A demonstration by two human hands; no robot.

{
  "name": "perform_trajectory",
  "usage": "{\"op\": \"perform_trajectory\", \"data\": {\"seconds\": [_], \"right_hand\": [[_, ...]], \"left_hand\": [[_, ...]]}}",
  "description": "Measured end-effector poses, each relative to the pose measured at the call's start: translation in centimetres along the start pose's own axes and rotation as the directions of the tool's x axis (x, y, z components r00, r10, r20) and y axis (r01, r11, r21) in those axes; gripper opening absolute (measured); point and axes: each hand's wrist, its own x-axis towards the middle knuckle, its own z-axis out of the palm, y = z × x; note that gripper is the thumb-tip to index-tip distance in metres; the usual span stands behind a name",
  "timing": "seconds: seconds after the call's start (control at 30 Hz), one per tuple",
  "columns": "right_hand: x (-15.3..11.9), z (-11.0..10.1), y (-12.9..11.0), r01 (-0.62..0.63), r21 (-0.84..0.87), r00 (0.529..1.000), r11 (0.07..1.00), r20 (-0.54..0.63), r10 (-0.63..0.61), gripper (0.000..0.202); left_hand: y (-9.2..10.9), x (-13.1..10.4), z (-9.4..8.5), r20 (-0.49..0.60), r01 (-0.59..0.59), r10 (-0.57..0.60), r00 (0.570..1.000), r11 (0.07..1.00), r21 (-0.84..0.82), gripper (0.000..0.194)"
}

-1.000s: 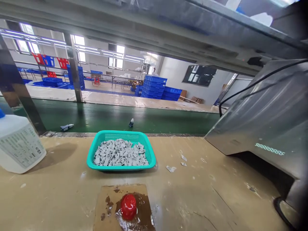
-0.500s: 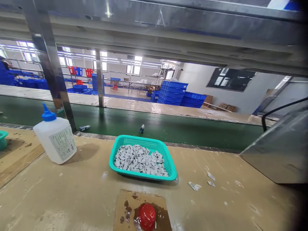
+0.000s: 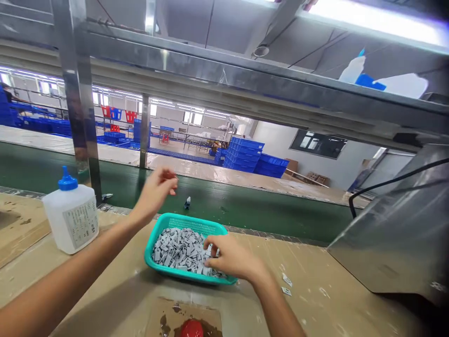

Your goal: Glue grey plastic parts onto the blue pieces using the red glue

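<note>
At six o'clock, nearest the camera, a red dome point(image 3: 191, 329) is sitting on a stained brown card point(image 3: 164, 318), only partly in view at the bottom edge. Just beyond it, at centre, the right hand point(image 3: 229, 256) is reaching into the teal basket point(image 3: 158, 225) from about four o'clock, fingers curled down and pinching among the small grey parts point(image 3: 177, 249) heaped inside; whether one part is actually gripped cannot be told, since the fingertips are buried in the pile. A few loose white bits point(image 3: 286, 281) are lying on the tan bench point(image 3: 333, 299) just right of that wrist, at four o'clock. The left hand point(image 3: 156, 189) is hovering above the basket's far left corner, at about eleven o'clock of it, fingers drawn together as if nipping something tiny; what, if anything, is between them is too small to tell. At nine o'clock a white bottle point(image 3: 72, 217) with a blue cap is standing upright on the bench, well apart from the basket. At three o'clock a steel housing point(image 3: 396, 243) is slanting over the bench. Farther off, at twelve o'clock, a green conveyor belt point(image 3: 245, 210) is carrying one small item point(image 3: 187, 202), and stacked blue crates point(image 3: 252, 157) are filling the hall behind.
</note>
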Motion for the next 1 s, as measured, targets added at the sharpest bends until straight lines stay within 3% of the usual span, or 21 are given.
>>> {"op": "perform_trajectory", "data": {"seconds": [0.1, 0.17, 0.27, 0.37, 0.5, 0.6, 0.63, 0.73, 0.8, 0.9, 1.0], "right_hand": [[1.8, 2.9, 1.5, -0.062, -0.055, 0.998, 0.997, 0.006, 0.062, 0.024], [2.1, 3.8, 2.2, -0.068, -0.048, 0.998, 0.997, -0.004, 0.068, 0.027], [2.0, 3.4, 2.8, -0.036, 0.037, 0.999, 0.999, 0.001, 0.036, 0.027], [1.9, 2.5, 3.4, 0.002, 0.182, 0.999, 0.983, -0.032, 0.004, 0.023], [1.9, 1.8, 3.7, 0.049, 0.398, 0.996, 0.916, -0.093, -0.013, 0.015], [1.7, 1.5, 2.2, 0.114, 0.539, 0.992, 0.834, -0.103, -0.069, 0.002], [1.6, 1.5, 1.3, 0.137, 0.579, 0.99, 0.803, -0.112, -0.088, 0.006], [0.7, 1.5, -1.6, 0.217, 0.714, 0.976, 0.666, -0.176, -0.129, 0.017], [-0.1, 1.7, -3.1, 0.267, 0.761, 0.962, 0.59, -0.242, -0.123, 0.014], [-1.6, 2.0, -4.0, 0.302, 0.744, 0.945, 0.597, -0.315, -0.086, 0.007], [-3.4, 2.5, -3.7, 0.308, 0.708, 0.936, 0.635, -0.346, -0.067, 0.007]], "left_hand": [[-2.9, 2.7, 2.0, 0.093, 0.175, -0.214, 0.973, 0.934, 0.313, 0.032], [-5.2, 4.2, 3.3, 0.131, 0.229, -0.308, 0.942, 0.878, 0.42, 0.031], [-7.9, 5.8, 4.1, 0.185, 0.251, -0.382, 0.906, 0.834, 0.49, 0.031], [-8.7, 6.4, 3.3, 0.199, 0.273, -0.411, 0.89, 0.828, 0.489, 0.029], [-6.5, 4.5, 1.0, 0.115, 0.31, -0.38, 0.918, 0.868, 0.388, 0.021], [-2.9, 0.0, 0.1, 0.09, 0.291, -0.327, 0.941, 0.915, 0.278, 0.015], [-1.6, -1.8, 0.1, 0.116, 0.283, -0.319, 0.941, 0.926, 0.251, 0.014], [1.7, -7.1, 0.7, 0.328, 0.245, -0.284, 0.901, 0.957, 0.156, 0.023], [3.1, -9.5, 1.0, 0.398, 0.286, -0.291, 0.87, 0.955, 0.074, 0.027], [4.1, -11.3, 1.2, 0.445, 0.382, -0.336, 0.83, 0.924, -0.014, 0.03], [4.3, -12.1, 1.4, 0.497, 0.366, -0.32, 0.806, 0.93, 0.005, 0.027]]}}
